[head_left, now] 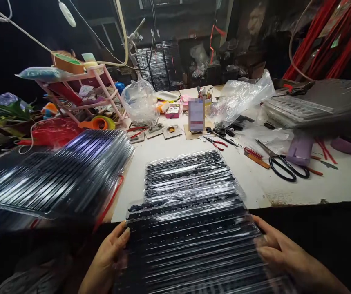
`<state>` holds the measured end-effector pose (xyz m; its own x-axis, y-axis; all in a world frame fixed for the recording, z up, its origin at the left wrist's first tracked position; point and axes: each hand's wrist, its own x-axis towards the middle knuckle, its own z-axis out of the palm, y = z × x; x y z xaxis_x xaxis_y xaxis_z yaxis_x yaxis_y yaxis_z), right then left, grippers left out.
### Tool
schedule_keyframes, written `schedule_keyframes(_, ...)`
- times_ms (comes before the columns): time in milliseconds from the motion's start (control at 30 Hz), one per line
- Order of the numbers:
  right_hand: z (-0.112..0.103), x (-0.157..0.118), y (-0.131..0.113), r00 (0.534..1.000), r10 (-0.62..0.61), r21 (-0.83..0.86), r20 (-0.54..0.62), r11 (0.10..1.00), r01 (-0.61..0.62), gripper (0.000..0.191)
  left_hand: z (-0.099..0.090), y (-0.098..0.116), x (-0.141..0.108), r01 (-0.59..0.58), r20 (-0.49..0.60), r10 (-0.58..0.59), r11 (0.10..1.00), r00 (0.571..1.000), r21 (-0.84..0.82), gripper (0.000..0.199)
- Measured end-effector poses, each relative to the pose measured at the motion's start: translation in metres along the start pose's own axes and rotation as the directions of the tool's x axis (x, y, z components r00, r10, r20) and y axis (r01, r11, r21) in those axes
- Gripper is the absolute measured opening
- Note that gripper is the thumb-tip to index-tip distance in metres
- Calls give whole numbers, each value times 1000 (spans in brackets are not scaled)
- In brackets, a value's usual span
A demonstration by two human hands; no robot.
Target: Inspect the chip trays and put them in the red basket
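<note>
Between my two hands is a clear ribbed plastic tray (190,245) with rows of small dark strips in it. My left hand (109,255) grips its left edge, thumb on top. On the opposite edge, my right hand (285,249) is closed with the fingers partly hidden below. The far end of the held tray overlaps another such tray (184,173) lying on the white table; whether they touch I cannot tell. A stack of similar ribbed trays (71,175) rests at the left, beside a red strap (110,204).
Black-handled scissors (285,165), red pliers (216,143) and a screwdriver (251,153) lie on the white table (255,188). Plastic bags (242,98) and a pink rack (92,94) stand behind. A grey panel (337,100) sits at the right.
</note>
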<state>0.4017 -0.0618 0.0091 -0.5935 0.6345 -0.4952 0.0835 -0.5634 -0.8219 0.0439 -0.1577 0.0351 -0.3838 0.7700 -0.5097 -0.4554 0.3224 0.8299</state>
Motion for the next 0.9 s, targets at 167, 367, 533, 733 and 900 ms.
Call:
schedule_keyframes(167,-8,-32,24,999,28,23,-25,999,-27,92,7,-15,-12,14,29,-15,1000,999,13,53)
schedule_keyframes(367,-12,-49,41,999,28,25,-24,999,-27,93,2,-33,-24,44,77,-47,998,996,48,48)
schedule_keyframes(533,-16,-39,35,1000,-20,54,-3,998,20,90,4,-37,-32,14,98,-21,998,995,66,40)
schedule_keyframes(733,-17,-21,12,1000,-21,30,17,999,21,80,13,-29,-14,-50,77,43,995,996,81,37)
schedule_keyframes(900,-7,2,-10,999,-29,74,-32,997,31,76,25,-4,14,-65,57,63,997,996,47,36)
